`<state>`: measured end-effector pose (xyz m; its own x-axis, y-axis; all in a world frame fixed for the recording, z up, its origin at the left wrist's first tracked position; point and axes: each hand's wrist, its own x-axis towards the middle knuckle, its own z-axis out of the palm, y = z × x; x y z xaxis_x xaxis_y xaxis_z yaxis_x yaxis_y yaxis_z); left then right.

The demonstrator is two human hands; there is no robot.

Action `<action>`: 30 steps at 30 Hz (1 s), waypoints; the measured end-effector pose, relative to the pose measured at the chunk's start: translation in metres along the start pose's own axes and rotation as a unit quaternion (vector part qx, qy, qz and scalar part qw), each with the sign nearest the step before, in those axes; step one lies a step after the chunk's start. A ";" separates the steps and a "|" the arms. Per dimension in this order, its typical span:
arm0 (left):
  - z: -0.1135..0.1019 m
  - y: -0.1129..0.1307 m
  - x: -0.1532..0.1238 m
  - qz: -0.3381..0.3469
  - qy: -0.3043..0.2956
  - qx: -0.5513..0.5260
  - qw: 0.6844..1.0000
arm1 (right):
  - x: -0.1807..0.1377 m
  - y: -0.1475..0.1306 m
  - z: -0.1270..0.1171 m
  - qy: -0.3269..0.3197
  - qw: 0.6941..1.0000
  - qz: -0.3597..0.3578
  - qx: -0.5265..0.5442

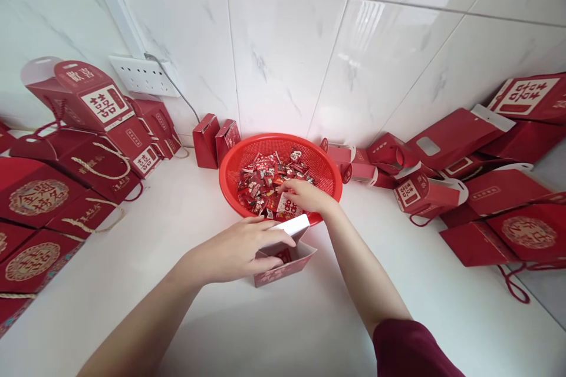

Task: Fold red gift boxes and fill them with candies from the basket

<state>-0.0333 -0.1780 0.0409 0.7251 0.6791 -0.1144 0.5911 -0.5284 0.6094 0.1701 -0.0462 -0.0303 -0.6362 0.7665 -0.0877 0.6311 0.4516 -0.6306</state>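
My left hand grips a small red gift box at its raised white-edged lid, thumb by the opening. The box lies open on the white tabletop, and something red shows inside it. Just behind it sits a round red plastic basket heaped with wrapped candies, mostly red. Over the right part of the heap, my right hand reaches in with its fingers curled down on the candies. A white packet with red characters lies right under that hand. My fingertips are partly hidden.
Two narrow red boxes stand left of the basket by the tiled wall. Red gift boxes with rope handles are piled on the left and on the right. A white power strip with a grey cable is on the wall.
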 end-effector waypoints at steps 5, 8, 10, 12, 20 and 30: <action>0.000 0.000 0.001 0.000 0.000 0.001 1.000 | -0.002 0.004 -0.001 -0.023 1.000 0.009 0.012; 0.001 -0.002 0.001 0.005 0.003 0.004 1.000 | -0.003 0.008 -0.004 0.069 0.997 0.031 0.014; 0.002 -0.003 0.001 0.006 0.004 0.005 1.000 | -0.002 0.010 -0.006 0.154 0.987 0.054 0.005; 0.002 -0.004 0.001 0.006 0.007 0.003 1.000 | 0.000 0.009 -0.006 0.192 0.979 0.064 -0.017; 0.000 -0.001 0.001 -0.009 -0.004 0.026 1.000 | 0.010 -0.008 0.011 -0.106 0.993 -0.028 -0.047; 0.003 -0.002 0.002 -0.001 -0.009 0.028 1.000 | 0.014 -0.010 -0.001 -0.261 0.964 -0.046 -0.009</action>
<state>-0.0324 -0.1771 0.0374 0.7303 0.6707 -0.1300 0.6104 -0.5551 0.5650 0.1552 -0.0400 -0.0243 -0.8240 0.3898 -0.4112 0.5654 0.5180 -0.6419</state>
